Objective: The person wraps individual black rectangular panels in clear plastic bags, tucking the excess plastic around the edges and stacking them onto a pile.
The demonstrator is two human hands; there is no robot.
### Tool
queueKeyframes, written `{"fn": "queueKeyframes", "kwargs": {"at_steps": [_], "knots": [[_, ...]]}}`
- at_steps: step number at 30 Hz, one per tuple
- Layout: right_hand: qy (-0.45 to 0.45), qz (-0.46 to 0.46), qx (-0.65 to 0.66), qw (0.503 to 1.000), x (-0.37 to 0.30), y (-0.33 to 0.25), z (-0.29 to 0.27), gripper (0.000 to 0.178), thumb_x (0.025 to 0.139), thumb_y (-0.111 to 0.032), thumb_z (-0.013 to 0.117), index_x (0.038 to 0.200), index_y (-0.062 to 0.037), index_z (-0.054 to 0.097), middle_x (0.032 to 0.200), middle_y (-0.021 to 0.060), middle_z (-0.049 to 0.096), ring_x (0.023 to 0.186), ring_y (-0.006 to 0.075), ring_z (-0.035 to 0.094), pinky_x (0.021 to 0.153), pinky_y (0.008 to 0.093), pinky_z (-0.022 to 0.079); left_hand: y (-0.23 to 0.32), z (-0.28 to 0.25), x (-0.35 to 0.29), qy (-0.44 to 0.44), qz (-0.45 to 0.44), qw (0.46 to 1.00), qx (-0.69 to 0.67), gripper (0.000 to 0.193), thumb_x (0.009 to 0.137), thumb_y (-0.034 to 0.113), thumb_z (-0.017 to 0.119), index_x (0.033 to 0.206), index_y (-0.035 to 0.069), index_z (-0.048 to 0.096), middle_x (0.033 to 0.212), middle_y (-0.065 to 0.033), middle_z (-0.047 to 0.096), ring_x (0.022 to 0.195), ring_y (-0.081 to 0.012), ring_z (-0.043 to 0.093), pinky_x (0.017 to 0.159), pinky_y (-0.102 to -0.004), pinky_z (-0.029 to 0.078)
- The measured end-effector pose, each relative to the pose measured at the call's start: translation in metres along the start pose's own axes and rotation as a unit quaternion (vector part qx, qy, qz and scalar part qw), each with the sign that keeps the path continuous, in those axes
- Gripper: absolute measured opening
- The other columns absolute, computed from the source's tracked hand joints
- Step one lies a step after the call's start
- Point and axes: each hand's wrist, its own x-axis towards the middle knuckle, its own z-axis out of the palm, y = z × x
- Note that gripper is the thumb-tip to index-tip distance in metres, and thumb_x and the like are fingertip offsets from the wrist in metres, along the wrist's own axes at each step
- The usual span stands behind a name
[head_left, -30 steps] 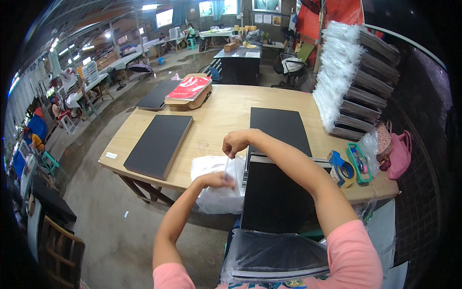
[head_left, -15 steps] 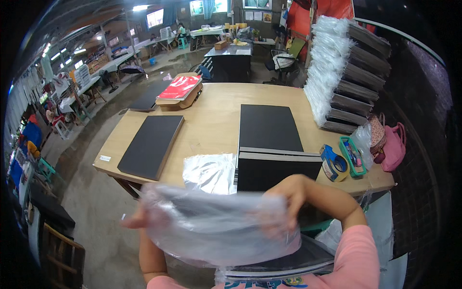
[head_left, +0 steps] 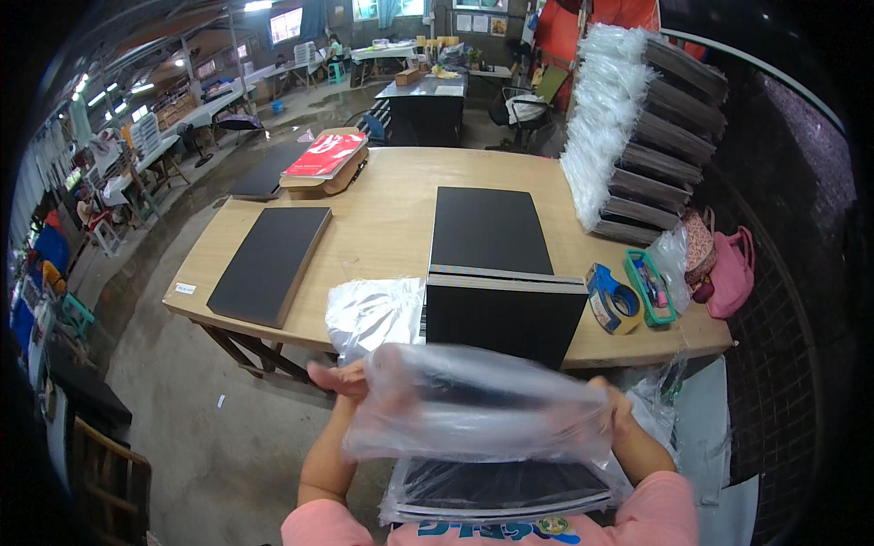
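Clear plastic wrapping (head_left: 473, 441) is stretched between my two hands, blurred by motion. My left hand (head_left: 344, 378) grips its left end; the thumb side sticks out and the other fingers show hazily through the film. My right hand (head_left: 617, 409) is closed on the right end, with the fingers partly behind the plastic. Below it, close to my body, lies a black board (head_left: 501, 487) with a pale edge, covered in clear film. Just beyond my hands, an upright black board (head_left: 505, 318) stands at the table's near edge, in front of a flat black board (head_left: 492, 227).
On the wooden table (head_left: 382, 209) lie another black board (head_left: 270, 264), a red-and-white packet (head_left: 325, 156), clear film (head_left: 373, 314), a tape dispenser (head_left: 614, 300) and a green tray (head_left: 651, 289). A tall stack of plastic-wrapped boards (head_left: 628, 136) and a pink bag (head_left: 731, 273) stand at right.
My hands and the plastic have moved right, and the plastic is now more level. More of the film-covered board near my body shows. The view has shifted slightly.
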Motion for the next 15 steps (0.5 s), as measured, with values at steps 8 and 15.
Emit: {"fn": "queueKeyframes", "kwargs": {"at_steps": [8, 15], "knots": [[0.479, -0.12, -0.681, 0.541, 0.053, -0.02, -0.032, 0.02, 0.073, 0.001, 0.059, 0.091, 0.0012, 0.066, 0.078, 0.0078, 0.053, 0.059, 0.015, 0.051, 0.055, 0.0237, 0.04, -0.003, 0.029, 0.063, 0.09, 0.164, 0.441, 0.878, 0.053, 0.071, 0.007, 0.068, 0.122, 0.012, 0.054, 0.086, -0.011, 0.052, 0.055, -0.0305, 0.051, 0.049, -0.0372, 0.043], [0.398, -0.049, -0.739, 0.542, 0.03, -0.046, 0.003, 0.009, 0.075, -0.003, 0.061, 0.08, 0.0028, 0.066, 0.074, 0.0072, 0.059, 0.058, 0.0148, 0.054, 0.054, 0.0245, 0.042, 0.029, 0.052, 0.025, -0.036, 0.094, 0.641, 0.761, 0.026, 0.075, 0.008, 0.066, 0.1, 0.01, 0.071, 0.089, -0.0084, 0.05, 0.075, -0.0205, 0.053, 0.059, -0.0301, 0.043]]}}
